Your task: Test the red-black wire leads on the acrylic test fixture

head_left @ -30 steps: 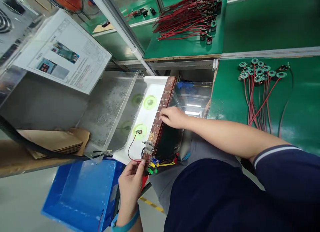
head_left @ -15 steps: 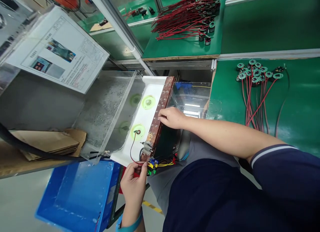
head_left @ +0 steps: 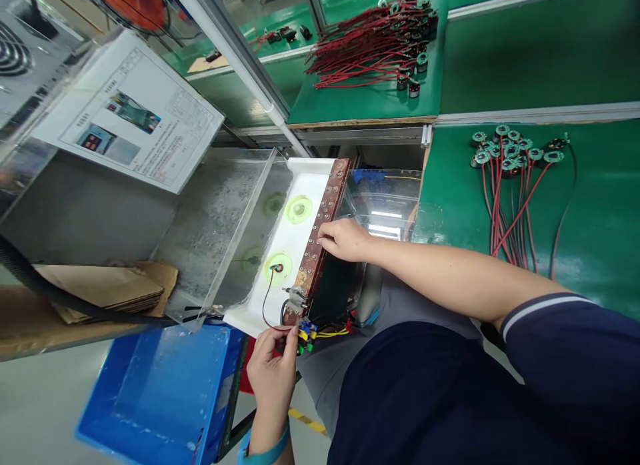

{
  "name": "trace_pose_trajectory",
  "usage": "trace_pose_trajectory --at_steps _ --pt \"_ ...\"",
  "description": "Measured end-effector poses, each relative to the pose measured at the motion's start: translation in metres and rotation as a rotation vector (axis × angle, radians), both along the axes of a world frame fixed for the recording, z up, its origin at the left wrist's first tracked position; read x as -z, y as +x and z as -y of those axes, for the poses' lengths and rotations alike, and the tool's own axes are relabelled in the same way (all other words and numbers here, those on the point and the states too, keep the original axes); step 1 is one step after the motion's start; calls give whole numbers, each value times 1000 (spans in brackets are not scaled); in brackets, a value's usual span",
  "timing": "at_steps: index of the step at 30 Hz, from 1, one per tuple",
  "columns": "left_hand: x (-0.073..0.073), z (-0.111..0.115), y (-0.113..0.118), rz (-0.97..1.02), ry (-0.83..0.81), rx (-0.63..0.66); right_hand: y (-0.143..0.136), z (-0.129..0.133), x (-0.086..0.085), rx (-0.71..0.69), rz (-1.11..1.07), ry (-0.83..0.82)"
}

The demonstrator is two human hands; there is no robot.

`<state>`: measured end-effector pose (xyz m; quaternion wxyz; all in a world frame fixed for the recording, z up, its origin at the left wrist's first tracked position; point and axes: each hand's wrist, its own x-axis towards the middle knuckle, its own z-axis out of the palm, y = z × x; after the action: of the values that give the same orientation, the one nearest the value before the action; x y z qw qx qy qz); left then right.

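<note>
My left hand [head_left: 274,368], closed, pinches the end of a thin red wire [head_left: 265,305] beside a cluster of blue, yellow and green connectors [head_left: 306,335]. That wire runs up to a small round part [head_left: 276,269] seated in the nearer pale green ring [head_left: 285,259] on a white panel [head_left: 274,231]. My right hand [head_left: 345,239] is curled, its fingertips at a brown strip [head_left: 334,197] with rows of metal studs along the panel's edge. Whether it holds anything is hidden. A second green ring [head_left: 299,209] sits farther up the panel.
A clear plastic cover [head_left: 235,218] stands left of the panel, with a printed sheet [head_left: 135,111] above. A blue bin [head_left: 155,391] is below left. Round parts with red wires [head_left: 505,185] lie on the green table at right; a larger pile [head_left: 370,45] lies behind.
The whole view has shifted slightly. Both hands keep their places at the panel, the left still on the red wire and the right still at the brown strip.
</note>
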<state>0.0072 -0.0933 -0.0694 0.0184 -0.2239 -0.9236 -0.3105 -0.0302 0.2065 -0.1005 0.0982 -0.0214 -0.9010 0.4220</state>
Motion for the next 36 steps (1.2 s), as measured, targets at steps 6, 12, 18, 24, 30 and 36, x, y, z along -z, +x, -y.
trace_pose_trajectory --at_steps 6,12,18,24,30,36 --pt "0 -1 -1 43 -5 -7 1 1 -1 10 0 24" --pt "1 2 -2 50 13 14 2 2 -3 7 34 35" --pt "10 9 -5 82 46 -5 1 3 2 25 22 32" --pt "16 10 -1 104 60 -42 3 4 5 12 -4 2" --pt "19 10 -1 142 40 -84 4 4 7 4 19 -52" --pt "30 13 -3 137 48 -109 3 4 10 -7 12 -49"
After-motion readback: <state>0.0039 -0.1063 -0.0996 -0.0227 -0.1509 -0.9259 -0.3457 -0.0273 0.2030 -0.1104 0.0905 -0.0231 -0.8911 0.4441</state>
